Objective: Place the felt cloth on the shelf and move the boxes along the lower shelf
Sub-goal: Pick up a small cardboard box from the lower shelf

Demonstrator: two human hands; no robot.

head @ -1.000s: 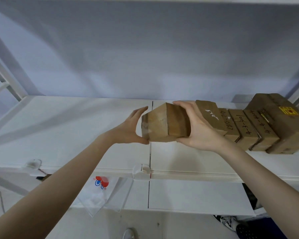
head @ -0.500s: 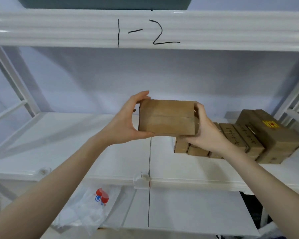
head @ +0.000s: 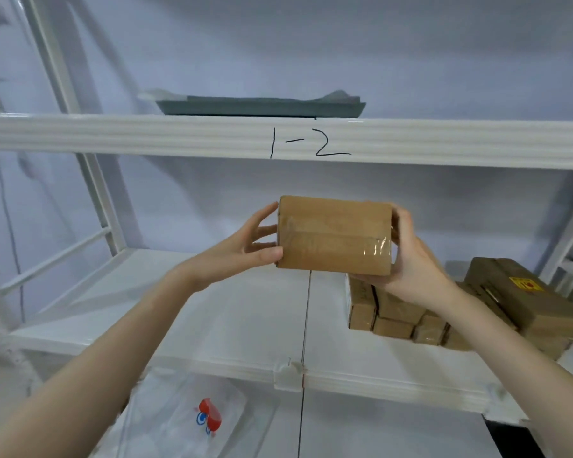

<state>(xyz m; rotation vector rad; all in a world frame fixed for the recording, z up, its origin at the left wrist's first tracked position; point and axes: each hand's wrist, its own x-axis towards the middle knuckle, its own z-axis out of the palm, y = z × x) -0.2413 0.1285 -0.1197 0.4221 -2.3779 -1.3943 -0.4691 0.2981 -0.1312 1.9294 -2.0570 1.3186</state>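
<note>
Box (head: pixel 334 239) hangs in the air above the lower shelf (head: pixel 212 312), left hand (head: pixel 245 249) and right hand (head: pixel 411 262) clamped on its ends, and should come down level at nine o'clock of the box row (head: pixel 394 312), clear of it.

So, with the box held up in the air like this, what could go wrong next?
1. The cardboard box is held only at its two ends, by the left hand and the right hand, and its glossy tape may be slippery. It could slip and fall.
2. It hangs close to the row of boxes on the lower shelf. Lowering it carelessly may knock them.
3. The shelf beam marked 1-2 is above. Lifting higher may bump it.
</note>
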